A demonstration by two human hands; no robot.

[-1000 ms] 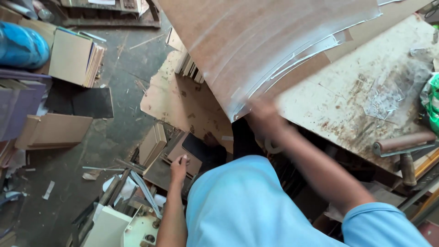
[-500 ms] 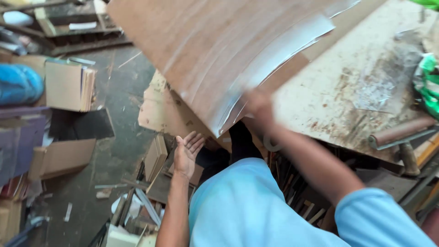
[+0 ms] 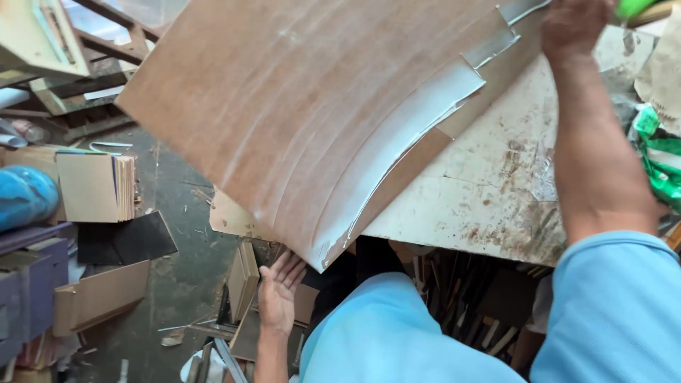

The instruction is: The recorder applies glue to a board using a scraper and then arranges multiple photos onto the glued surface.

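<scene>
A large brown laminate sheet (image 3: 319, 120) with a pale backing edge curves up over the workbench (image 3: 496, 191), its near corner hanging past the bench edge. My left hand (image 3: 278, 292) is open just under that corner, palm towards the sheet and fingers spread, fingertips at the edge. My right hand (image 3: 574, 25) reaches across the bench to the sheet's far right edge, with fingers curled there. My blue sleeve fills the lower right.
The white bench top is stained and dusty. A green plastic bag (image 3: 660, 159) lies at its right side. On the floor are a stack of board pieces (image 3: 96, 186), cardboard (image 3: 99, 298), a blue bundle (image 3: 25, 195) and scrap wood (image 3: 245, 280) under the bench.
My right hand has moved from the sheet's near corner to its far right edge. My left hand has risen from the floor scraps to the corner. The sheet now looms larger and higher.
</scene>
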